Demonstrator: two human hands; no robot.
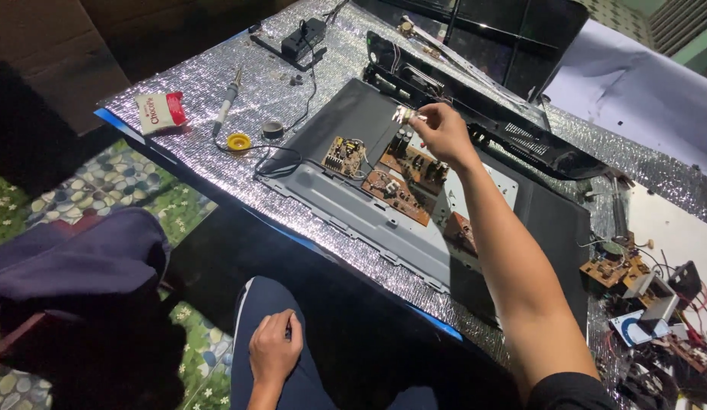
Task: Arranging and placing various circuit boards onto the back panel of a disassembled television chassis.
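Single head view, high, tilted down-forward over foil-covered table (217,83); right hand (445,133) mid-distance, opened monitor chassis (369,209) just below fingers.

The small shiny part (403,115) in the fingers (427,121) is too overexposed to identify.

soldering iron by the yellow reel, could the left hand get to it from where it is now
Probably yes, with a long stretch. The left hand rests on the person's thigh below the table edge, while the soldering iron lies uncovered on the foil sheet, far side, nothing over it.
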